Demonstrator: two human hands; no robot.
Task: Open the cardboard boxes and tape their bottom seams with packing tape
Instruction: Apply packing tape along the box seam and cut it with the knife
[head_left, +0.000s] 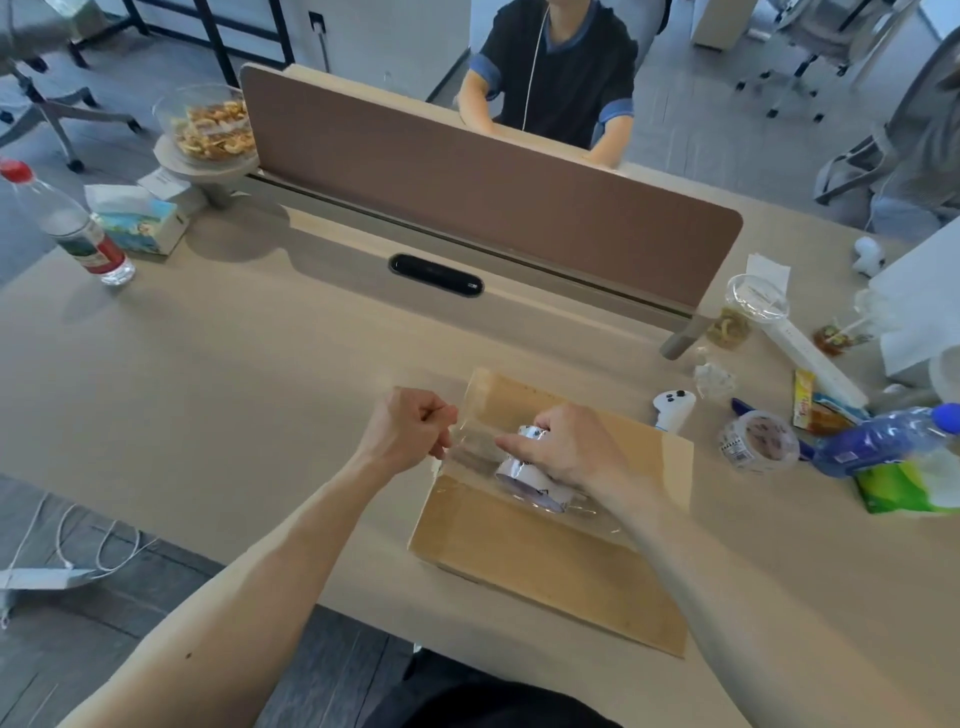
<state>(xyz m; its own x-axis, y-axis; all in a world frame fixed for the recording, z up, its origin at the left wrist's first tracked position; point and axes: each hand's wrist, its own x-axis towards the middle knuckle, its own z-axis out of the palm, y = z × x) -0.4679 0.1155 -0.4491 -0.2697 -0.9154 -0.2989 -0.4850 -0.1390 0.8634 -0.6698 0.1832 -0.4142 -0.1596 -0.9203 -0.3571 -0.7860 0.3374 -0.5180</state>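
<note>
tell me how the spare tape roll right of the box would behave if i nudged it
The spare tape roll seems to lie flat, hole up, so a nudge would likely slide it rather than roll it. Its open core suggests it is light.

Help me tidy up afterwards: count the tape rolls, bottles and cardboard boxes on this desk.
Tape rolls: 2
Bottles: 2
Cardboard boxes: 1
Total: 5
</note>
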